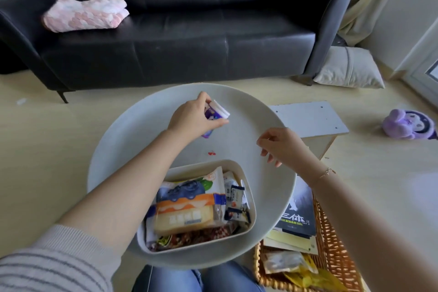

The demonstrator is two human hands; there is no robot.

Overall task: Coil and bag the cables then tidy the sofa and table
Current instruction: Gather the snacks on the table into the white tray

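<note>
My left hand [194,116] reaches over the far part of the round grey table [265,125] and grips a small purple and white packet [216,111] just above the tabletop. My right hand [282,144] hovers over the table's right edge with loosely curled fingers, holding nothing. A cream bin [248,173] full of snack packets [189,211] stands on the near part of the table. A black leather sofa [180,40] stands behind, with a folded pink blanket [85,14] on its left seat.
A wicker basket [331,239] with a dark book [298,211], papers and yellow packets sits at the lower right. A white board [308,118] lies beyond the table. A cushion [348,69] and a purple plush toy [407,124] lie on the floor. A tiny red item [211,153] lies on the table.
</note>
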